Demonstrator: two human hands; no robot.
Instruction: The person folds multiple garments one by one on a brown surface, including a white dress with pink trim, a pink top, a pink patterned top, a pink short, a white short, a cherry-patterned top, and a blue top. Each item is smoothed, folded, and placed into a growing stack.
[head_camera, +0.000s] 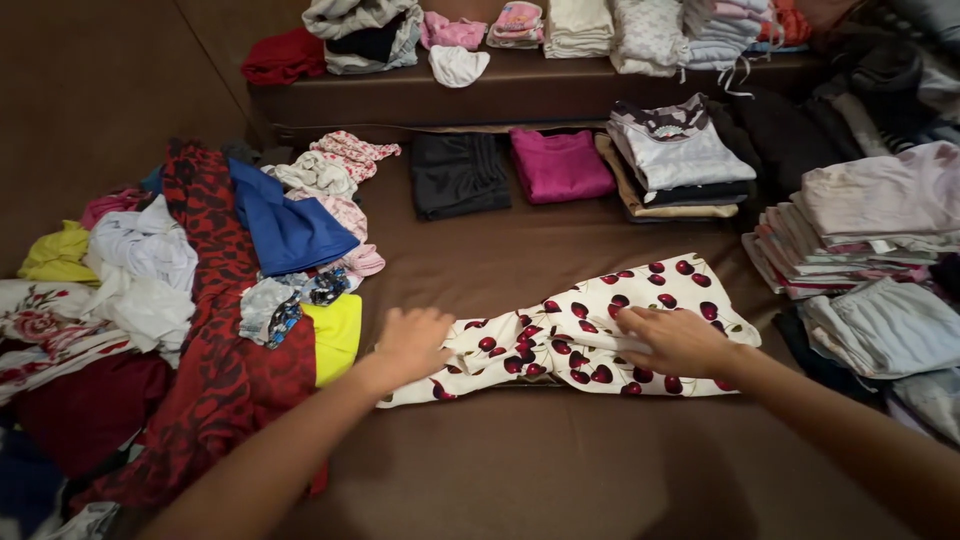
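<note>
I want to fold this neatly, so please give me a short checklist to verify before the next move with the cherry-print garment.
1. Left hand rests on the cherry-print garment, at its left end: ok.
2. Right hand presses its middle: ok.
3. Garment lies flat: not ok, twisted and bunched near the centre.
4. Garment is apart from the unsorted pile: not ok, its left end reaches the yellow piece.
5. Bare brown surface lies in front: ok.
6. Underside smooth: cannot tell.
</note>
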